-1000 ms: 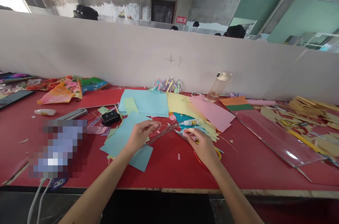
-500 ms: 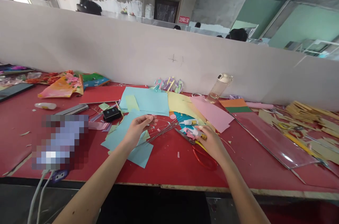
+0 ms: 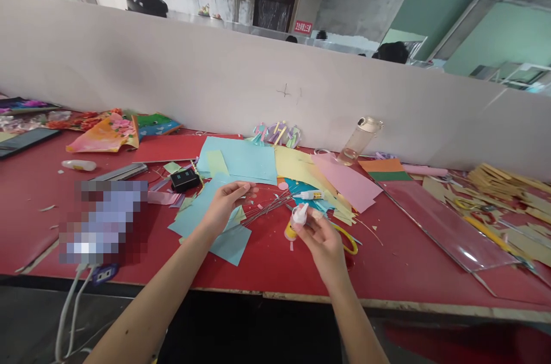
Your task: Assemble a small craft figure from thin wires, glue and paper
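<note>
My right hand (image 3: 323, 242) grips a small glue bottle (image 3: 291, 231) with a white nozzle cap and a yellow label, tilted above the red tabletop. Over light blue paper (image 3: 232, 244), my left hand (image 3: 226, 203) is closed in a pinch; what its fingertips hold is too small to make out. Between the hands lies a loose bundle of thin wires (image 3: 271, 205). Beyond it, a second glue bottle (image 3: 310, 195) rests on its side. Yellow-handled scissors (image 3: 350, 240) lie partly hidden behind my right hand.
Blue, yellow and pink paper sheets (image 3: 346, 180) spread toward the white partition (image 3: 206, 77). A clear water bottle (image 3: 359, 140) stands at the back. At left are a black box (image 3: 185, 179) and a blurred-out device (image 3: 103, 226); at right, a transparent sheet (image 3: 447, 226) and wooden strips (image 3: 499, 180).
My right hand has picked up the glue bottle from beside the scissors and brought it left, toward my left hand. The left hand stays pinched in nearly the same place.
</note>
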{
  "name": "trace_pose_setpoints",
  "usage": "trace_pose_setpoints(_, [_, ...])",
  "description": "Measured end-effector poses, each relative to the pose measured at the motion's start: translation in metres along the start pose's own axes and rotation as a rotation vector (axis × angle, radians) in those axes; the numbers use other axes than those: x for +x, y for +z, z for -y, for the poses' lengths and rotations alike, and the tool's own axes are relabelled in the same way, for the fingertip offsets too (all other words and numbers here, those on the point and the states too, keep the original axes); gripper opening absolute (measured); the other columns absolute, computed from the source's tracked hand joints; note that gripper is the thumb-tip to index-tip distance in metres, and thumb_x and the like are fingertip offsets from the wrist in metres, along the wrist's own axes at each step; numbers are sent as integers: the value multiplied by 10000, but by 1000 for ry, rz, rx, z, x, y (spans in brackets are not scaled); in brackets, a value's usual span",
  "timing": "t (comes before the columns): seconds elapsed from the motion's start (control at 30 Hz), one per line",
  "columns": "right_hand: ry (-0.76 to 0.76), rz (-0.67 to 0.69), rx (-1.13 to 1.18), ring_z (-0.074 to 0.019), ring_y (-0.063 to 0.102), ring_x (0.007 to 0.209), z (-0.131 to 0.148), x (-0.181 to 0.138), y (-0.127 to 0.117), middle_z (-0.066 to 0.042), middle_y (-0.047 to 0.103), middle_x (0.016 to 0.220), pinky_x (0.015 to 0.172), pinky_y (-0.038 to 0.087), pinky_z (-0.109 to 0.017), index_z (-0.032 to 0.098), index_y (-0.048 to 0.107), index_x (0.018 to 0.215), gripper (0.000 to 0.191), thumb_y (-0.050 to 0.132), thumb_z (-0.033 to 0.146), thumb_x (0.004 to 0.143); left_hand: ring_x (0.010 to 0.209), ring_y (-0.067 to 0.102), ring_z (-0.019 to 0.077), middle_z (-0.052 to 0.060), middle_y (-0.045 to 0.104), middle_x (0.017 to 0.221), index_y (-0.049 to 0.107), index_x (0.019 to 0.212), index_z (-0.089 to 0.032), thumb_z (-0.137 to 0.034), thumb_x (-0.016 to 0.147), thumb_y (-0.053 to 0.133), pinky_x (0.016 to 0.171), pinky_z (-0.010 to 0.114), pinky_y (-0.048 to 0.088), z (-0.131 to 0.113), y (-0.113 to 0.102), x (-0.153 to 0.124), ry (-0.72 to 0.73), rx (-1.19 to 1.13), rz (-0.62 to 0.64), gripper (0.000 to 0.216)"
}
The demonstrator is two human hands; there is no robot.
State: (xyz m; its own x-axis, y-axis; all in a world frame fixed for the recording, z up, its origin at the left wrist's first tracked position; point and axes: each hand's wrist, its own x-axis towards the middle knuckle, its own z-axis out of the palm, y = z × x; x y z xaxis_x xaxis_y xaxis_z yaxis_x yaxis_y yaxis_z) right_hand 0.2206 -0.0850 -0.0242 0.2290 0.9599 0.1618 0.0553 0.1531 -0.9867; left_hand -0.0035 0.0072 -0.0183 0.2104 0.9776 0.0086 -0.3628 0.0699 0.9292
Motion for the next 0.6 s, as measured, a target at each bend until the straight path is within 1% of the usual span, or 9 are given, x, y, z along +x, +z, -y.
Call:
trace_pose_setpoints(0.07, [-1, 29, -3, -310, 666, 1125, -7, -2, 8, -102, 689, 1232, 940, 579, -441, 230, 678, 1121, 430, 780, 451, 766, 852, 672, 177, 71, 758, 936, 770, 873, -193, -448, 787, 768, 780, 272, 511, 1, -1, 1, 0, 2, 9, 269])
trace_pose_setpoints(0.13, [-34, 60, -68, -303, 672, 1110, -14, -1, 11, -104, 679, 1240, 922, 586, -437, 236, 669, 1126, 398, 745, 455, 802, 849, 676, 182, 76, 759, 940, 767, 869, -185, -444, 791, 764, 780, 281, 515, 2, -1, 1, 0, 6, 20, 271])
trace_pose_setpoints(0.23, [-130, 119, -247, -292, 666, 1105, -19, 0, 13, -110, 670, 1233, 931, 575, -441, 244, 644, 1158, 365, 691, 441, 855, 838, 683, 189, 79, 763, 943, 761, 865, -179, -443, 788, 765, 781, 291, 517, 3, 0, 1, 0, 13, 31, 275])
trace_pose_setpoints(0.33, [-222, 155, -425, -300, 659, 1092, -18, 3, 15, -116, 680, 1189, 932, 558, -460, 245, 626, 1141, 313, 663, 414, 880, 836, 686, 191, 87, 766, 955, 760, 869, -174, -444, 783, 769, 785, 292, 513, 2, 1, 1, -5, 22, 40, 284])
trace_pose_setpoints(0.4, [-288, 127, -520, -303, 662, 1058, -15, 8, 13, -119, 692, 1133, 922, 548, -462, 239, 623, 1075, 246, 649, 399, 889, 838, 685, 190, 92, 764, 971, 762, 879, -173, -445, 785, 768, 782, 287, 511, 1, 1, 0, -6, 27, 47, 288])
trace_pose_setpoints(0.47, [-347, 62, -597, -293, 670, 1000, -12, 15, 7, -119, 694, 1082, 892, 550, -442, 233, 612, 1024, 205, 638, 389, 892, 839, 683, 185, 92, 761, 977, 763, 886, -174, -444, 790, 766, 778, 281, 510, 1, 0, 0, -6, 30, 54, 286])
trace_pose_setpoints(0.53, [-375, -24, -669, -283, 675, 957, -8, 25, -6, -125, 688, 1073, 845, 559, -417, 224, 601, 1038, 213, 614, 384, 898, 843, 679, 181, 88, 757, 974, 763, 883, -177, -438, 796, 763, 781, 277, 511, 1, 0, -1, -6, 30, 58, 275])
trace_pose_setpoints(0.6, [-376, -129, -805, -316, 660, 1013, -5, 37, -21, -152, 682, 1108, 823, 555, -434, 204, 598, 1104, 263, 562, 381, 913, 853, 677, 180, 84, 755, 976, 759, 879, -180, -436, 804, 757, 791, 279, 514, 1, -1, -1, -3, 26, 61, 267])
